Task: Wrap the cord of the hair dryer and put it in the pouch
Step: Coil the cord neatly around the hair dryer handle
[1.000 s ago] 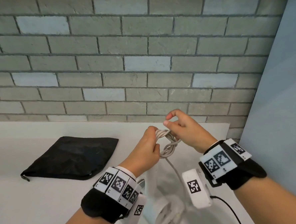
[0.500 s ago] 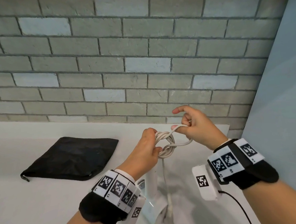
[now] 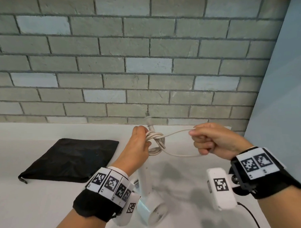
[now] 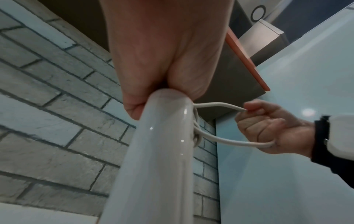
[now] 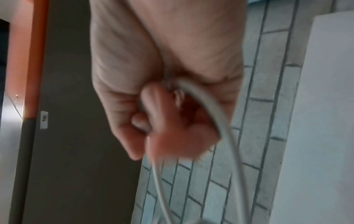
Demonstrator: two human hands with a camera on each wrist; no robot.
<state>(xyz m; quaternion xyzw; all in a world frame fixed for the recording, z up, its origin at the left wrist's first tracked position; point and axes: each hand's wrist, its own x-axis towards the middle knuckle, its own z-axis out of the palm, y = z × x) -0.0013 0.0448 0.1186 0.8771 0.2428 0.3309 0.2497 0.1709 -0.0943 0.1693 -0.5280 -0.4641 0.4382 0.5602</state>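
My left hand (image 3: 139,146) grips the coiled bundle of the white cord (image 3: 155,141) together with the top of the white hair dryer's handle (image 4: 157,151). The hair dryer (image 3: 150,207) hangs head-down below that hand, above the table. The plug (image 3: 149,121) sticks up behind the bundle. My right hand (image 3: 211,140) is fisted round a loop of the cord (image 4: 229,142) and holds it out to the right of the bundle; its view is blurred. The black pouch (image 3: 69,159) lies flat on the white table to the left, untouched.
A grey brick wall (image 3: 125,62) runs along the back of the white table (image 3: 28,209). A pale blue panel (image 3: 286,105) closes off the right side. A thin black cable (image 3: 249,215) trails from my right wrist camera.
My right hand has moved away to the right, drawing a loop of cord out from the bundle, and closed into a fist. The left hand kept its hold and the plug end now points up.
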